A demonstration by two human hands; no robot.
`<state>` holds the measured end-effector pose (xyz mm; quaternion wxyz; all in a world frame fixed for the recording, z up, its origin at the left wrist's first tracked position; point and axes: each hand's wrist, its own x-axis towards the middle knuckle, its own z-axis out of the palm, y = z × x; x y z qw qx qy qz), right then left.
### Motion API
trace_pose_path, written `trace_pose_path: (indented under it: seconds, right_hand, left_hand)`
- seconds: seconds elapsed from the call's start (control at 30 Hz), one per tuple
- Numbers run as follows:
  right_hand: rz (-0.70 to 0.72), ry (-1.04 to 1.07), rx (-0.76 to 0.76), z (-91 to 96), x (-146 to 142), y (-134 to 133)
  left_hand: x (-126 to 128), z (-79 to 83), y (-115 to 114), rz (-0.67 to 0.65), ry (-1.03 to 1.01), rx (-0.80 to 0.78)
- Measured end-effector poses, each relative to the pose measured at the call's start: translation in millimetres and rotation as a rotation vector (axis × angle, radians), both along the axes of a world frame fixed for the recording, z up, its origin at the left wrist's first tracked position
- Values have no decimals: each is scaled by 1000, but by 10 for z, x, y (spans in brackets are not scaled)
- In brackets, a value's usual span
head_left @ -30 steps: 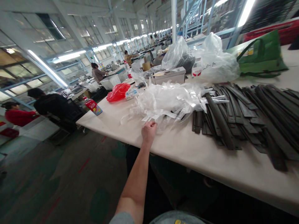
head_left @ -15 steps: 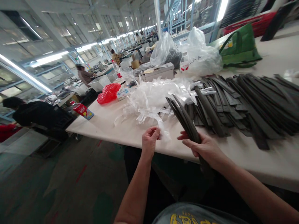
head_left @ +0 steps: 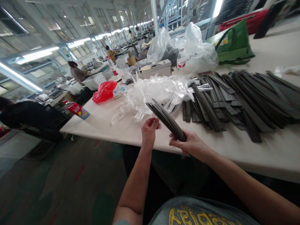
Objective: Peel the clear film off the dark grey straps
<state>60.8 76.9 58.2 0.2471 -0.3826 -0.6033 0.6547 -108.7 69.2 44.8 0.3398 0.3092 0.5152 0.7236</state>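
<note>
The right hand [head_left: 193,143] wraps its grip around a bundle of long, flat, dark-grey strips [head_left: 167,120]; the left hand [head_left: 149,130] curls nearby, whether pinching anything I cannot tell.

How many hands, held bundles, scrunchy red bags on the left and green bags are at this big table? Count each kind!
Hands: 2 (left hand, right hand)
Held bundle of dark strips: 1
Red bag: 1
Green bag: 1
Total: 5

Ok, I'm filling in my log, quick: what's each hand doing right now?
Left hand: closed in a pinch; whether it holds anything can't be told.
Right hand: closed, holding a bunch of dark strips.
</note>
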Motion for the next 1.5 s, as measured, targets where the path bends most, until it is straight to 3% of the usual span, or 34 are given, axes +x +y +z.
trace_pose_path:
  seconds: [0.17, 0.3, 0.4, 0.5, 0.57, 0.7, 0.77, 0.87, 0.97, 1.1, 1.27, 1.5]
  right_hand:
    - [90, 10, -44, 161, 166, 52]
    - [121, 44, -86, 176, 261, 94]
    - [56, 61, -84, 160, 274, 128]
    - [-34, 77, -67, 149, 258, 158]
    - [-60, 82, -54, 149, 234, 162]
    - [-43, 74, -21, 165, 156, 115]
    - [-29, 68, 8, 174, 129, 83]
    - [-22, 49, 69, 172, 154, 66]
    - [-48, 27, 126, 161, 278, 81]
    - [-85, -59, 258, 115, 566, 42]
    - [-128, -174, 303, -124, 998, -175]
    - [-104, -195, 267, -471, 1427, -599]
  left_hand:
    - [-46, -62, 105, 9, 72, -2]
    - [-101, -119, 119, 11, 153, -47]
    - [-162, -101, -20, 139, 273, -93]
    - [-115, -56, -311, 261, 416, -170]
    - [32, -34, -524, 125, 461, -233]
    - [460, -40, -752, -370, 453, -307]
    - [610, -65, -748, -452, 478, -294]
    - [688, -103, -690, -444, 508, -263]
    - [677, -127, -648, -450, 377, -269]
    - [663, -136, -609, -392, 16, -291]
    - [664, -140, -542, -251, -433, -229]
    - [714, -125, -490, -197, -498, -245]
